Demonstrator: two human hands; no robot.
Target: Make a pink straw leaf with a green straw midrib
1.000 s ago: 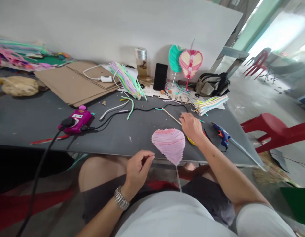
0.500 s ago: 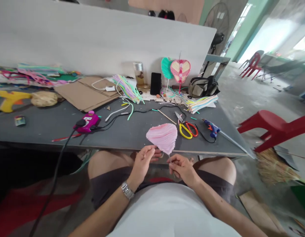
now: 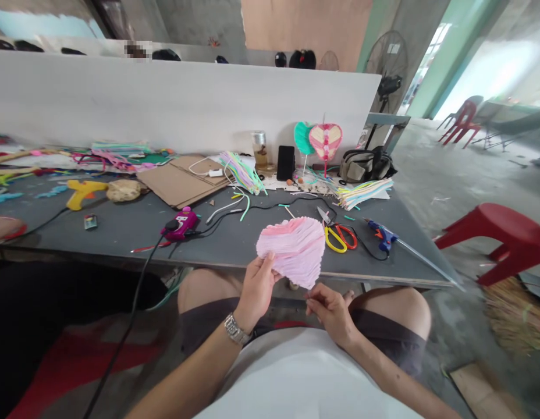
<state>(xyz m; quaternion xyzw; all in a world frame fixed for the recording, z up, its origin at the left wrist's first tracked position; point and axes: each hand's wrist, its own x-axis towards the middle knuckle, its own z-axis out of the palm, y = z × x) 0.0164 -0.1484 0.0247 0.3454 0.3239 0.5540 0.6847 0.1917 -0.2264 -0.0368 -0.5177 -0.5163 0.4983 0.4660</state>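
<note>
A pink ribbed fan-shaped piece (image 3: 292, 250) is held up over the table's front edge, its narrow end pointing down. My left hand (image 3: 258, 288) pinches its left lower edge, thumb on the front face. At the narrow tip, my right hand (image 3: 329, 308) has its fingers pressed together round what looks like the thin stem, mostly hidden. Just right of the pink piece lie scissors (image 3: 340, 237) with yellow and red handles, on the grey table (image 3: 226, 238).
A blue glue gun (image 3: 383, 235) lies at the right, a magenta power adapter (image 3: 181, 223) left of centre. Behind are cardboard sheets (image 3: 183, 177), a pipe-cleaner bundle (image 3: 244, 171), a phone (image 3: 286, 163) and a heart-shaped fan (image 3: 326, 141). Another person's hand (image 3: 3, 228) rests at far left.
The pink piece has risen and looks larger. My left hand, formerly beside it with fingers apart, now grips its edge. The camera view has shifted, and another person's hand shows at far left.
</note>
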